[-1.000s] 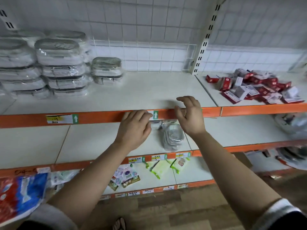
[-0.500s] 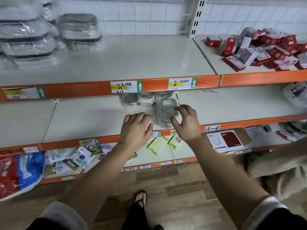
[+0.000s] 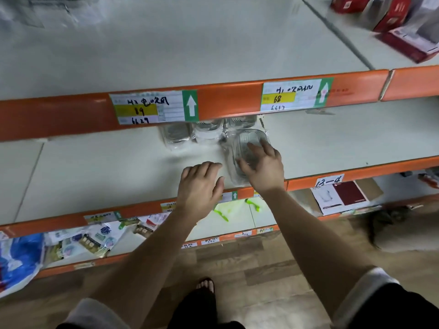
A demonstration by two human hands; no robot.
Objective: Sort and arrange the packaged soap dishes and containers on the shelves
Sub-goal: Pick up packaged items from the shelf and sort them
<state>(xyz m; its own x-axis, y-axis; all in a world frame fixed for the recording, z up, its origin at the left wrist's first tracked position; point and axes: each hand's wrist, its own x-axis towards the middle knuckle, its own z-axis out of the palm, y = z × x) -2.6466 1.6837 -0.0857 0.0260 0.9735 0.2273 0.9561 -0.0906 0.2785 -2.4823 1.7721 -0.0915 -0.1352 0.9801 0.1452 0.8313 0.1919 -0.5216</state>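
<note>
Head view. White shop shelf (image 3: 95, 167) with an orange front edge (image 3: 356, 173), below an upper tier carrying handwritten price labels (image 3: 152, 108). A clear ribbed soap dish in plastic wrap (image 3: 248, 138) lies mid-shelf, reaching the front edge. The right hand (image 3: 263, 167) rests on it, fingers spread. The left hand (image 3: 199, 186) hovers just beside it, palm down, fingers relaxed, holding nothing. More wrapped dishes (image 3: 206, 135) sit behind, partly hidden by the upper edge. White shelf surface shows on both sides of the hands.

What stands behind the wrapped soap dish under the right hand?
Three more wrapped soap dishes in a row. The orange shelf edge above covers their back parts, so anything further behind is hidden.
</note>
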